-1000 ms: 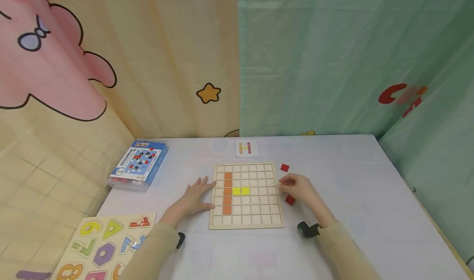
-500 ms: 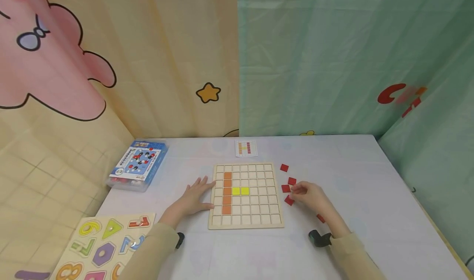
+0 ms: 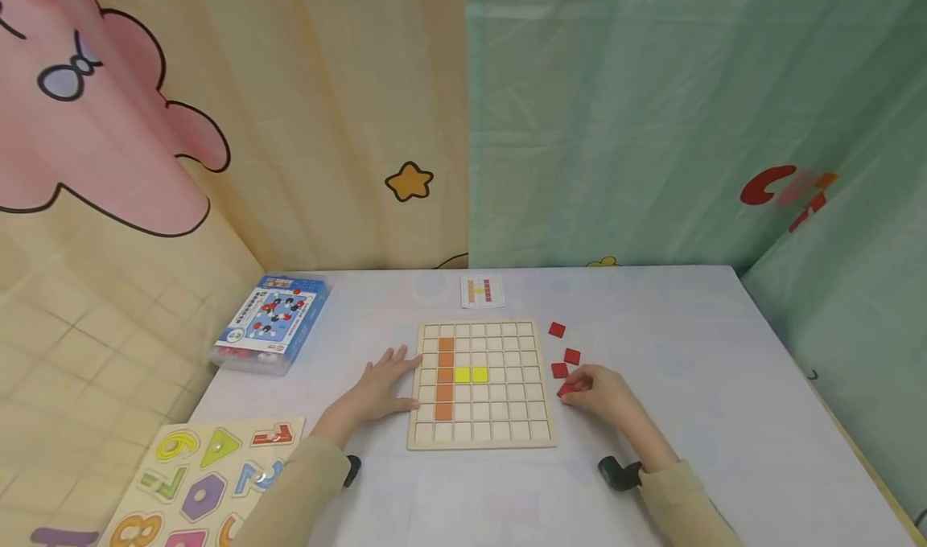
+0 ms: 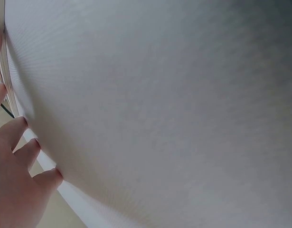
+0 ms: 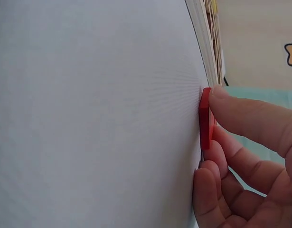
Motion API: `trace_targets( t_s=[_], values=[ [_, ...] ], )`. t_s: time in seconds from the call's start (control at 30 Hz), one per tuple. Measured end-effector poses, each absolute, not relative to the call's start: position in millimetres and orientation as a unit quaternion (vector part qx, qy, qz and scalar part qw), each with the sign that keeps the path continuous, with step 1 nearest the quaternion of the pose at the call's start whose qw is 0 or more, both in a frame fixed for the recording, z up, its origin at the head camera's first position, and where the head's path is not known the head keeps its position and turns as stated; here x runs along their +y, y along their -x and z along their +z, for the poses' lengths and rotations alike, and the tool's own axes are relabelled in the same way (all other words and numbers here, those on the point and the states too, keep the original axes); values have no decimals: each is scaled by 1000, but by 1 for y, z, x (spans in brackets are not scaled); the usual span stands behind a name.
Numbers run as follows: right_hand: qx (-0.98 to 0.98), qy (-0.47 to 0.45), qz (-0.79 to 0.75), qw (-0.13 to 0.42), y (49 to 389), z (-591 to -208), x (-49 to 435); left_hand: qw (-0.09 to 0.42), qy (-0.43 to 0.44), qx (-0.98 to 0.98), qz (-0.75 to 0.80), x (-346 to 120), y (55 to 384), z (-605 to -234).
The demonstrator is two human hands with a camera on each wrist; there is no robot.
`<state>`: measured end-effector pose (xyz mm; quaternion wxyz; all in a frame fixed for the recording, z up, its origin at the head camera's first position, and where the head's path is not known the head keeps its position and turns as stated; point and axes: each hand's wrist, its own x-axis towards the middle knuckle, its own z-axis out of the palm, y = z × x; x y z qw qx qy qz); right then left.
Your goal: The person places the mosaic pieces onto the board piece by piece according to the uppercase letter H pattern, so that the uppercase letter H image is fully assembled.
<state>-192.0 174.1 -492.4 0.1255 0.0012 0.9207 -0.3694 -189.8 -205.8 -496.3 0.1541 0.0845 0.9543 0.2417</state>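
My right hand (image 3: 603, 394) pinches a red square tile (image 3: 566, 389) at the right of the wooden grid board (image 3: 482, 441). In the right wrist view the thumb lies against this red tile (image 5: 205, 118), with fingertips at its other end; it lies on or just above the cloth. Three more red tiles (image 3: 560, 370) lie just beyond that hand. My left hand (image 3: 378, 386) has its fingers spread, and touches the board's left edge. On the board are a column of several orange tiles (image 3: 445, 375) and two yellow tiles (image 3: 471, 375) beside it.
A small pattern card (image 3: 482, 291) lies beyond the board. To the left are a blue boxed set (image 3: 271, 322) and a number-and-shape puzzle board (image 3: 206, 483), partly behind my left sleeve. Curtains stand behind the table (image 3: 688, 354).
My right hand has moved away from the board's edge, then nearer to me onto the closest red tile. A red tile by the wrist half a second ago is now hidden. My left hand stays put.
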Motion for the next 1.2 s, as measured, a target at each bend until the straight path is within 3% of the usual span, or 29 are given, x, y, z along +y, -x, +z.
trace_targets(
  t_s=[0.63,0.97,1.2],
  values=[
    [921,25,-368,125,191,-494,172,155,-84,955,240,-206,189,-494],
    [887,30,-441,133,220,-479,154,156,-86,954,242,-207,189,-494],
    [885,35,-452,108,246,-468,121,157,-84,954,241,-206,189,-494]
  ],
)
